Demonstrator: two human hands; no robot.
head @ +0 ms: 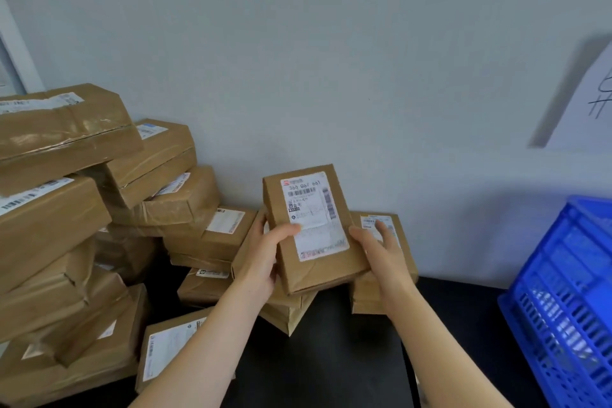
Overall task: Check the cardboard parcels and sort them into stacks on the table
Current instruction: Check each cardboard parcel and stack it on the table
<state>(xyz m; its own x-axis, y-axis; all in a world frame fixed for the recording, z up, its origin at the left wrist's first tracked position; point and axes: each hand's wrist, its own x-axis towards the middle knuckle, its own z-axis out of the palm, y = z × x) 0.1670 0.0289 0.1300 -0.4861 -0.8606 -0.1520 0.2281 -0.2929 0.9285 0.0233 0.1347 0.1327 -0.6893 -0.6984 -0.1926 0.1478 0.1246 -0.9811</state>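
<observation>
Cardboard parcel (314, 232) is being held up above the table (331, 361), just below the middle of the view. It is tilting back, with its white shipping label facing the camera and its top leaning slightly toward 11 o'clock.

The left grip (261, 258) is clasping the parcel's left edge: the thumb is lying across the lower left of the label and the fingers are wrapping round behind. The right grip (377, 252) is touching the parcel's right edge with its thumb. Its fingers are pointing fairly straight toward 12 o'clock just beside the parcel and are not curling round it, though blur is softening them.

A small stack of parcels (367, 298) is sitting behind the right grip, at 3 o'clock of the held parcel, against the wall (298, 43). A tall, untidy pile of taped parcels (66, 209) is leaning at 9 o'clock. One flat labelled parcel (165, 351) is lying at 7 o'clock, partly under the left forearm. A blue slotted crate (563, 308) is standing at 4 o'clock on the table. A white sheet (589, 103) with handwriting is hanging on the wall at 2 o'clock.
</observation>
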